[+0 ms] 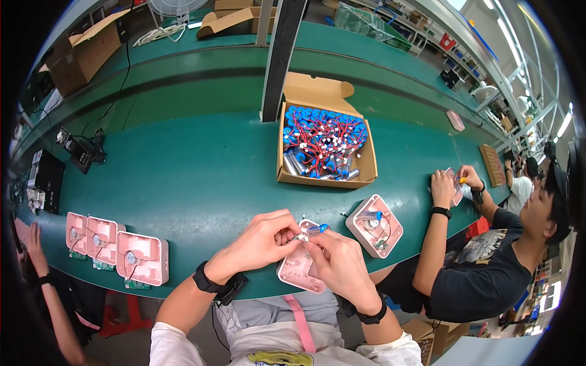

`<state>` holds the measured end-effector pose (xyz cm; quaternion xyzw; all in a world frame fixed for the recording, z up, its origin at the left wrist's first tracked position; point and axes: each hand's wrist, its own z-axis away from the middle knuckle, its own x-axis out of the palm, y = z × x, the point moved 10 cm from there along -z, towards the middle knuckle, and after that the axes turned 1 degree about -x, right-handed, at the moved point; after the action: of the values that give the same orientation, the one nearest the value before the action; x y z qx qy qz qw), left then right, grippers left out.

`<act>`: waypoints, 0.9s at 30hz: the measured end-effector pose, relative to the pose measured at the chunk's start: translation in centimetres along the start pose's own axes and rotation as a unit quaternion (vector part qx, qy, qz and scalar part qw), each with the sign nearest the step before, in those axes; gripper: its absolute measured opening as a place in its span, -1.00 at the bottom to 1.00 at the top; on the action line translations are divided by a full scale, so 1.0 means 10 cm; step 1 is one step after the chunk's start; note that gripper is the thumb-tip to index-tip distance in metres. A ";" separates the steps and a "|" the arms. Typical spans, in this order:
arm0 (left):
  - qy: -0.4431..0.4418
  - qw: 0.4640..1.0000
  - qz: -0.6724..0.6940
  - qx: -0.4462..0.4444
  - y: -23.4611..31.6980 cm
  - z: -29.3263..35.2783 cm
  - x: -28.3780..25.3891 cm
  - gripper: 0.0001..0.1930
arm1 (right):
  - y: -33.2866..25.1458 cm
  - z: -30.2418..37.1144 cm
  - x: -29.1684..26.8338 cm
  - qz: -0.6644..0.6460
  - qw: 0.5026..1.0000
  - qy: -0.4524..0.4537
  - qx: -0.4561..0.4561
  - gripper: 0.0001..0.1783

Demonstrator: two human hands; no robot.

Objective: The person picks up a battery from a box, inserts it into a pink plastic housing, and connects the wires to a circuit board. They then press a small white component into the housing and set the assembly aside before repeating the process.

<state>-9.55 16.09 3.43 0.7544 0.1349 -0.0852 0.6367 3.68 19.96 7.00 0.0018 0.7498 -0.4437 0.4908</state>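
Both left hand and right hand seemingly pinch a small white plastic connector over a boxy pink plastic shell; best align before pressing.

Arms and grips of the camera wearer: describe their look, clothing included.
The left grip and right grip wear no gloves. A black band circles each wrist, with a dark boxy piece beside the left one. White sleeves stop well short of the wrists.
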 end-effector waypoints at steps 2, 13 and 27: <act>0.004 1.000 -0.006 0.015 0.03 0.00 0.00 -0.86 | -0.03 -0.02 0.00 0.012 1.000 -0.011 -0.001 -0.87; -0.001 1.000 -0.008 0.029 0.07 0.00 0.02 -0.87 | -0.06 -0.06 0.02 0.038 0.997 -0.058 0.028 -0.81; 0.006 0.998 -0.022 0.054 0.12 0.01 0.05 -0.89 | 0.09 -0.04 0.11 -0.060 0.989 -0.107 0.087 -0.79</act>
<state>-8.71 15.83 4.39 0.7852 0.1505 -0.1016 0.5920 3.22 20.28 5.61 -0.0480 0.6500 -0.5335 0.5390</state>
